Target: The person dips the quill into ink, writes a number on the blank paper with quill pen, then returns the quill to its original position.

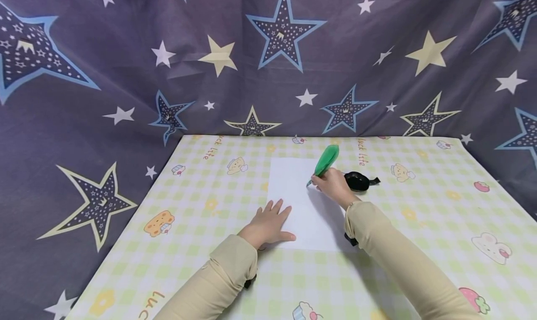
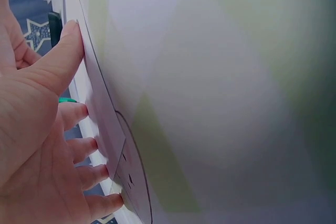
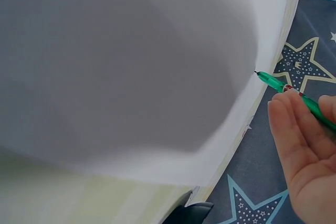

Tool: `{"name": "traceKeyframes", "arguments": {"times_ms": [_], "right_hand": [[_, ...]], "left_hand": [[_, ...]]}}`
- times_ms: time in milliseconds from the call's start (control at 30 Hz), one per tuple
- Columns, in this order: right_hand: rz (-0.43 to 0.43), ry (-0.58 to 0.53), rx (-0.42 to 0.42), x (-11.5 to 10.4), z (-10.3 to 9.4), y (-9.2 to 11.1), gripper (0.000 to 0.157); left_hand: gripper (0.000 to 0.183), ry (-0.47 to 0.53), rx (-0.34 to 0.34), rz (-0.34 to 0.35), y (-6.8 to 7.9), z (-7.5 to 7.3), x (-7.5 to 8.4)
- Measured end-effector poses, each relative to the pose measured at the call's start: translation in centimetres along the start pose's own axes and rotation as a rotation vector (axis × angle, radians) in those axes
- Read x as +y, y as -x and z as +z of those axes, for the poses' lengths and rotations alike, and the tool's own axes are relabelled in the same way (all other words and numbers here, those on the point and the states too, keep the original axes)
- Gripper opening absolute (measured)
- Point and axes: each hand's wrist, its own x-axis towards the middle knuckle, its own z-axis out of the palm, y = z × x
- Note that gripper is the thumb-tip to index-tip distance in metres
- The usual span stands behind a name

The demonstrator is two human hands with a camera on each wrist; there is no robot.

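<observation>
A blank white sheet of paper [image 1: 289, 175] lies on the table. My left hand [image 1: 270, 223] rests on its lower left part with the fingers spread; in the left wrist view the thumb and fingertips of that hand [image 2: 42, 129] press along the paper's edge. Over the upper right half, my right hand [image 1: 333, 187] pinches a green pen [image 1: 327, 160] with a broad, feather-like top. The pen's slim barrel [image 3: 270, 81] ends in a dark tip at the paper's surface; whether it touches cannot be told. No marks show on the visible paper.
Just right of the right hand lies a black rounded object [image 1: 357, 181] with a short tail, its kind unclear. A checked tablecloth [image 1: 436, 208] with cartoon prints covers the table. Behind and to the left hangs a dark star-patterned cloth [image 1: 260, 91].
</observation>
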Motion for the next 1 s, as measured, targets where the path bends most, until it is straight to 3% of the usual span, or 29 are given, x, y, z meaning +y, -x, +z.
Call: {"name": "traceKeyframes", "arguments": {"times_ms": [1000], "right_hand": [[-0.065,0.010,-0.034,0.0,-0.2,1.5,0.021]], "left_hand": [[0.080,0.028,0.003,0.005,0.1,-0.2,0.1]]}}
